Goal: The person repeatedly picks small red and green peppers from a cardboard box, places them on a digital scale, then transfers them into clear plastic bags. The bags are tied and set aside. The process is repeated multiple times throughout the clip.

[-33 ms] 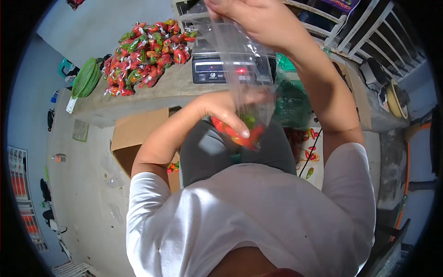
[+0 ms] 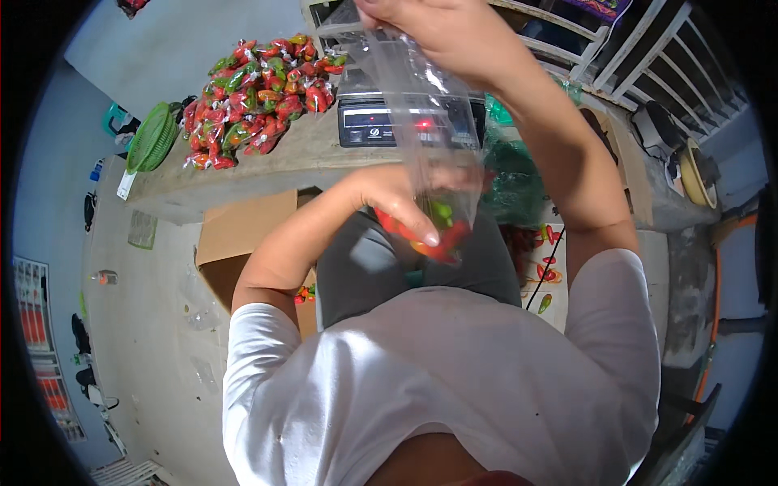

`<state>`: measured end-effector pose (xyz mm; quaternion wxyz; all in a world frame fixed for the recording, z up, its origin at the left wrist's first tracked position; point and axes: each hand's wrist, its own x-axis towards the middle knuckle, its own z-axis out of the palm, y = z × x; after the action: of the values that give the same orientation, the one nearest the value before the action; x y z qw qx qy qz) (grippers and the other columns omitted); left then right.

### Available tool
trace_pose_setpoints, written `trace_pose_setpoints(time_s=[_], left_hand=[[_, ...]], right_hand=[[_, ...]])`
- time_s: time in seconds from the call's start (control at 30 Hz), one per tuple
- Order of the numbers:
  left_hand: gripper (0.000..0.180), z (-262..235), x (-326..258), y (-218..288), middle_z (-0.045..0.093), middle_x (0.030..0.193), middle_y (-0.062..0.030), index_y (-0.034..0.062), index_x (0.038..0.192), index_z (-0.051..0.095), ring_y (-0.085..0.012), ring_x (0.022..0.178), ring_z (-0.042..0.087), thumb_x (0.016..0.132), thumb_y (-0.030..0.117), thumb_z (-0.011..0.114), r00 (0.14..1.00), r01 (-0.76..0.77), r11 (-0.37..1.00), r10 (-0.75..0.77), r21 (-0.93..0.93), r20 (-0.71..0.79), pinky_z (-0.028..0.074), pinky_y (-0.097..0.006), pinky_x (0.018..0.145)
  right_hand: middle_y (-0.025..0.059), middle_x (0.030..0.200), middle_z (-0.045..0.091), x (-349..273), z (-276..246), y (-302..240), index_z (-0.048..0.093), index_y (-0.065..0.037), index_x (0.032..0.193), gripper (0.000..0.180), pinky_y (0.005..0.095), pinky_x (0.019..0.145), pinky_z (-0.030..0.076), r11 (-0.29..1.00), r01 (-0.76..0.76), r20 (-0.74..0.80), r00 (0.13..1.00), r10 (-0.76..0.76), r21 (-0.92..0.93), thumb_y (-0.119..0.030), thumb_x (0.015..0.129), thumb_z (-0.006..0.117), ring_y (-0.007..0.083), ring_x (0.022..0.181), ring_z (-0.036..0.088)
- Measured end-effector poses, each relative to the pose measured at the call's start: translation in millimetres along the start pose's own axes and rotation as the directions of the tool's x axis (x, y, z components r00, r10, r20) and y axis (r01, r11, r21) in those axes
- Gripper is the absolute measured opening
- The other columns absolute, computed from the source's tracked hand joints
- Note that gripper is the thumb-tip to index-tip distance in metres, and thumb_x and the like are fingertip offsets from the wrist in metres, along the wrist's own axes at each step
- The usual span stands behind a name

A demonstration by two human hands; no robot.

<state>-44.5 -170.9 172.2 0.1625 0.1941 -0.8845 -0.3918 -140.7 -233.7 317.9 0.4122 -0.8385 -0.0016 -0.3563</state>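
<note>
A long clear plastic bag [image 2: 413, 89] hangs in front of me, with red and green peppers [image 2: 438, 231] in its lower end. My right hand [image 2: 433, 32] is raised high and closed on the bag's upper end; its fingertips are partly cut off by the top edge. Around the lower part, just above and beside the peppers, my left hand [image 2: 397, 202] is closed on the bag, with the thumb in front and some fingers blurred behind the plastic. Behind the bag stands a digital scale [image 2: 365, 121] with a lit red display.
Many small bags of peppers [image 2: 251, 101] are heaped on the concrete ledge [image 2: 300, 154], left of the scale. Green baskets [image 2: 154, 138] lean farther left. A cardboard box [image 2: 247, 227] stands below, loose peppers [image 2: 547, 275] lie at right, and green plastic [image 2: 515, 174] hangs near my right forearm.
The lower end of the bag and my left hand have shifted very slightly down and right. My right hand has moved slightly up and left.
</note>
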Motion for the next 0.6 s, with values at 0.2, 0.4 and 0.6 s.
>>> trace_pose_setpoints(time_s=[0.2,0.4,0.6], left_hand=[[0.100,31.1,-1.5,13.3,0.043,0.123,-0.0149,0.0047,0.138,0.010,-0.0239,0.116,0.039,0.062,0.023,0.072,0.998,-0.045,0.744,0.006,-0.666,-0.061,0.028,-0.033,0.097],[0.090,52.8,12.2,20.5,0.049,0.112,-0.0098,0.0082,0.139,0.009,-0.0184,0.104,0.046,0.068,0.006,0.064,0.997,-0.054,0.507,-0.013,-0.860,-0.070,0.035,-0.029,0.090],[0.078,62.9,17.4,28.1,0.053,0.104,-0.0077,0.0084,0.138,0.014,-0.0157,0.098,0.048,0.072,0.000,0.056,0.987,0.019,0.538,-0.146,-0.843,-0.071,0.037,-0.028,0.087]], right_hand=[[-0.0040,0.068,0.047,20.4,10.5,41.8,0.053,-0.001,0.078,0.026,0.0220,0.061,0.037,0.983,-0.130,-0.127,0.981,0.146,0.127,-0.021,0.091,0.042,0.0062,0.065,0.040],[-0.0012,0.070,0.053,21.8,11.9,70.7,0.056,0.002,0.086,0.027,0.0237,0.062,0.040,0.970,-0.014,-0.153,0.987,0.052,0.243,-0.021,0.091,0.043,0.0087,0.065,0.044],[-0.0005,0.062,0.048,18.0,38.0,55.6,0.056,-0.003,0.083,0.023,0.0246,0.055,0.037,0.979,-0.169,-0.044,0.985,0.165,-0.113,-0.024,0.088,0.049,0.0080,0.059,0.042]])
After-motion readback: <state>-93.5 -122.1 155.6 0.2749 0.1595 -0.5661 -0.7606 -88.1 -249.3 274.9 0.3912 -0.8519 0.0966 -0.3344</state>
